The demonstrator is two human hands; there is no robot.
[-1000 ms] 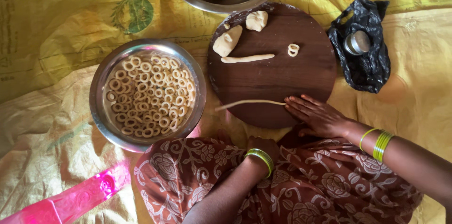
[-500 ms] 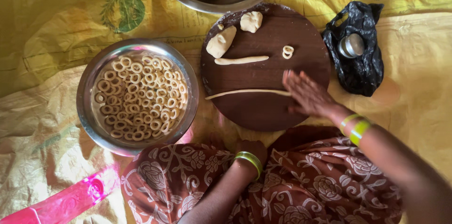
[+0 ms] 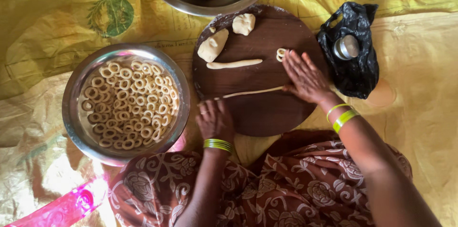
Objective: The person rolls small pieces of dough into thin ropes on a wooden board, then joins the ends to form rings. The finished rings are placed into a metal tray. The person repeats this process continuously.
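Right hand (image 3: pixel 305 77) lies flat, fingers (image 3: pixel 292 62) spread, on dough rope (image 3: pixel 250 93).

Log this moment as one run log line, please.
right hand: flat on thin dough rope | left hand: at rope's other end | round dark wooden board | steel bowl of dough rings beside
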